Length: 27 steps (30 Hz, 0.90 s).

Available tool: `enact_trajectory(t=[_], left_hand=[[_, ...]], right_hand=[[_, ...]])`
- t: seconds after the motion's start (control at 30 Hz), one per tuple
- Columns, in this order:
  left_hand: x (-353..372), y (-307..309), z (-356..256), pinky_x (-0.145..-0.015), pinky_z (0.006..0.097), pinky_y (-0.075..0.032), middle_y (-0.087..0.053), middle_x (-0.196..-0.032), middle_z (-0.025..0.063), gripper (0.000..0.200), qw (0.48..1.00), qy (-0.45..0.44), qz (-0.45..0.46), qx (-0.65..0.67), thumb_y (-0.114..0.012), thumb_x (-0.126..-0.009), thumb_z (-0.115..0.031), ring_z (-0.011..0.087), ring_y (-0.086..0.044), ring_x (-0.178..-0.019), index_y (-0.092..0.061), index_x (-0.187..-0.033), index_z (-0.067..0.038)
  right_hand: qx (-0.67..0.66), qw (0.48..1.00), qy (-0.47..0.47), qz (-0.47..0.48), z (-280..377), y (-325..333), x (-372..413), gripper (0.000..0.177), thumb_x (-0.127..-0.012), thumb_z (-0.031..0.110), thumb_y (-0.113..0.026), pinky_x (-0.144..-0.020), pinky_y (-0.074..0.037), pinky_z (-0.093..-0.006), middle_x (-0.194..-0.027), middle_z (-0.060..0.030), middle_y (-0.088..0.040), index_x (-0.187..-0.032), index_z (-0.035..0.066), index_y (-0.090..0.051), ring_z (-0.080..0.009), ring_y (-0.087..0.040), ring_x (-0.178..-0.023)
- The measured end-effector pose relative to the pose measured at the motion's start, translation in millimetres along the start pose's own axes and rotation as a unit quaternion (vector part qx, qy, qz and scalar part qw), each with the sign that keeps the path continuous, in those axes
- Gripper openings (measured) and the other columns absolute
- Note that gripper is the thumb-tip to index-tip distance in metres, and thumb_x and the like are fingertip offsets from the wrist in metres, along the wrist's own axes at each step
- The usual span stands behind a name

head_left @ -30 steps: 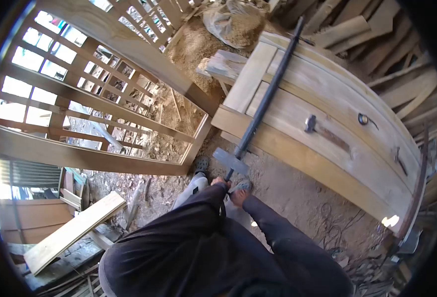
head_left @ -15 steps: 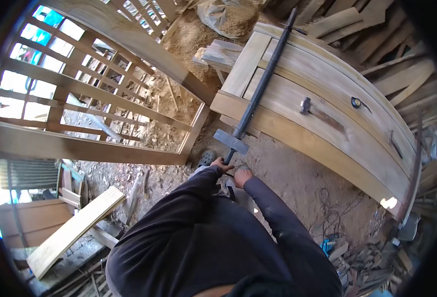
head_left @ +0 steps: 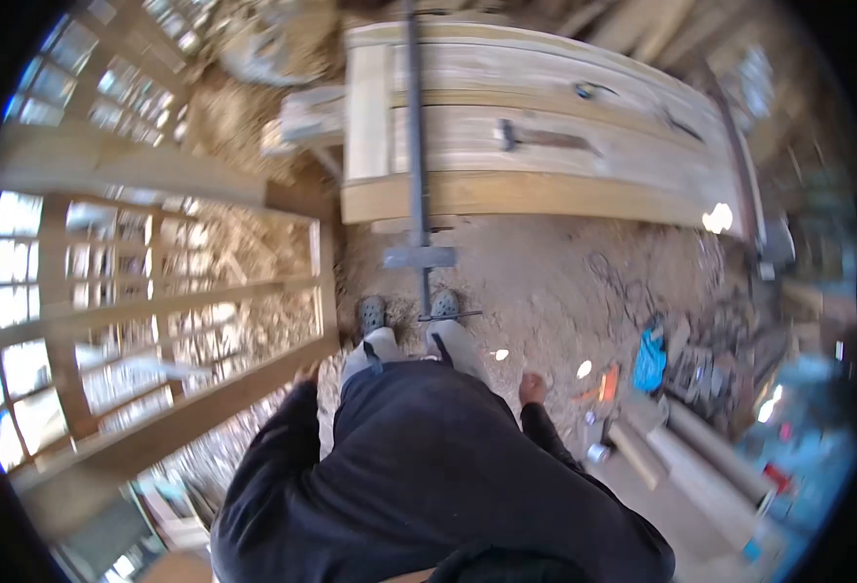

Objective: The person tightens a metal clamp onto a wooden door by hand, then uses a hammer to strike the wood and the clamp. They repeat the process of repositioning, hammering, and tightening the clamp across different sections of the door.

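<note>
A long bar clamp (head_left: 416,146) lies across the wooden door panel (head_left: 467,131), its near end with the crosswise handle (head_left: 448,316) sticking out over the ground by my feet. Both hands are off the clamp. My left hand (head_left: 307,373) hangs beside the lower rail of the slatted wooden frame (head_left: 254,384); its fingers are small and blurred. My right hand (head_left: 532,389) is low at my right side over the dirt floor, fingers curled in, with nothing showing in it. On the panel lie a hammer (head_left: 545,139) and a tape measure (head_left: 589,89).
To my left stands the large lattice frame. A dark tool (head_left: 683,126) lies at the panel's right. Cable (head_left: 618,287), a blue bag (head_left: 650,360), an orange object (head_left: 609,383) and boards (head_left: 691,466) are on the ground to my right.
My hands have let go of the clamp's handle end and moved apart to either side. The view has turned right, showing more ground there; the clamp stays across the panel.
</note>
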<state>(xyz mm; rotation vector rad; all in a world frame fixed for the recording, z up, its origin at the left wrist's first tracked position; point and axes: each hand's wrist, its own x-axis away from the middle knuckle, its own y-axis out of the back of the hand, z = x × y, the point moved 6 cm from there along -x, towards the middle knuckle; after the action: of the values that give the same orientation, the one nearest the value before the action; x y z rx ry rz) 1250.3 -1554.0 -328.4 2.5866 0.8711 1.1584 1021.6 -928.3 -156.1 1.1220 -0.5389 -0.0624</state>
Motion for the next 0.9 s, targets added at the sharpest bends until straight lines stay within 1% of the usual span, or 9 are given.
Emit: enact_trajectory(t=[0.03,0.07,0.1,0.13,0.17,0.2,0.33,0.53,0.9], left_hand=[[17,10,-28,-0.063,0.0281,-0.049,-0.068,-0.089,0.0068,0.048,0.929,-0.328,-0.079,-0.156,-0.060,-0.087,-0.050,0.0190,-0.062,-0.074,-0.069,-0.093,-0.003],[25,9,-28,-0.064,0.0287,-0.049,-0.067,-0.090,0.0070,0.048,0.942,-0.301,-0.025,-0.145,-0.060,-0.087,-0.050,0.0194,-0.061,-0.075,-0.068,-0.095,-0.003],[23,0,-20,-0.065,0.0293,-0.049,-0.067,-0.092,0.0072,0.048,0.975,-0.194,0.044,-0.099,-0.059,-0.087,-0.050,0.0197,-0.061,-0.077,-0.067,-0.096,-0.003],[17,-17,-8,-0.066,0.0299,-0.048,-0.066,-0.093,0.0074,0.048,0.994,0.039,0.104,0.010,-0.059,-0.087,-0.050,0.0201,-0.060,-0.078,-0.066,-0.097,-0.003],[16,-38,-18,-0.067,0.0305,-0.048,-0.065,-0.095,0.0075,0.049,0.981,0.134,0.135,0.047,-0.058,-0.088,-0.050,0.0204,-0.060,-0.080,-0.065,-0.099,-0.003],[10,-60,-29,-0.067,0.0311,-0.048,-0.065,-0.096,0.0077,0.049,0.972,0.153,0.171,0.046,-0.058,-0.088,-0.050,0.0208,-0.059,-0.082,-0.064,-0.100,-0.003],[3,-155,-89,-0.071,0.0336,-0.047,-0.062,-0.102,0.0085,0.051,0.943,0.150,0.297,-0.010,-0.056,-0.088,-0.051,0.0222,-0.057,-0.088,-0.060,-0.106,-0.004],[38,-288,-154,-0.077,0.0372,-0.046,-0.059,-0.111,0.0096,0.054,0.894,0.112,0.414,-0.130,-0.053,-0.089,-0.052,0.0243,-0.054,-0.097,-0.055,-0.114,-0.004],[154,-529,-211,-0.087,0.0440,-0.044,-0.052,-0.128,0.0116,0.063,0.776,0.021,0.518,-0.359,-0.048,-0.091,-0.054,0.0282,-0.049,-0.114,-0.044,-0.130,-0.004]], right_hand=[[0.041,0.996,-0.083,0.003,-47,-26,29,0.052,-0.088,0.049,-0.051,-0.084,-0.048,-0.0500,-0.100,-0.0267,-0.065,-0.098,0.000,-0.064,-0.0447,-0.060,-0.099],[0.070,0.983,-0.164,0.051,-80,-47,67,0.057,-0.088,0.054,-0.049,-0.086,-0.048,-0.0506,-0.102,-0.0252,-0.065,-0.100,0.001,-0.065,-0.0449,-0.059,-0.101],[0.070,0.971,-0.200,0.107,-122,-80,106,0.060,-0.087,0.057,-0.047,-0.085,-0.048,-0.0503,-0.102,-0.0244,-0.065,-0.103,0.002,-0.065,-0.0435,-0.061,-0.099],[0.068,0.957,-0.231,0.161,-133,-93,145,0.059,-0.087,0.057,-0.048,-0.085,-0.048,-0.0499,-0.102,-0.0240,-0.065,-0.104,0.002,-0.064,-0.0429,-0.061,-0.099],[0.052,0.946,-0.251,0.195,-135,-101,174,0.059,-0.087,0.057,-0.048,-0.084,-0.048,-0.0494,-0.102,-0.0236,-0.065,-0.105,0.002,-0.064,-0.0423,-0.061,-0.098],[0.033,0.939,-0.267,0.214,-135,-104,197,0.059,-0.087,0.056,-0.048,-0.084,-0.048,-0.0490,-0.102,-0.0231,-0.065,-0.105,0.002,-0.063,-0.0416,-0.061,-0.098],[-0.057,0.935,-0.290,0.194,-128,-99,216,0.058,-0.088,0.055,-0.048,-0.082,-0.049,-0.0472,-0.102,-0.0214,-0.065,-0.109,0.003,-0.062,-0.0391,-0.062,-0.096],[-0.196,0.929,-0.297,0.098,-152,-67,163,0.056,-0.089,0.053,-0.049,-0.079,-0.050,-0.0446,-0.102,-0.0187,-0.065,-0.114,0.004,-0.059,-0.0353,-0.062,-0.093],[-0.428,0.818,-0.384,0.010,-328,-77,92,0.056,-0.090,0.050,-0.051,-0.075,-0.051,-0.0397,-0.103,-0.0138,-0.064,-0.123,0.005,-0.055,-0.0284,-0.063,-0.088]])
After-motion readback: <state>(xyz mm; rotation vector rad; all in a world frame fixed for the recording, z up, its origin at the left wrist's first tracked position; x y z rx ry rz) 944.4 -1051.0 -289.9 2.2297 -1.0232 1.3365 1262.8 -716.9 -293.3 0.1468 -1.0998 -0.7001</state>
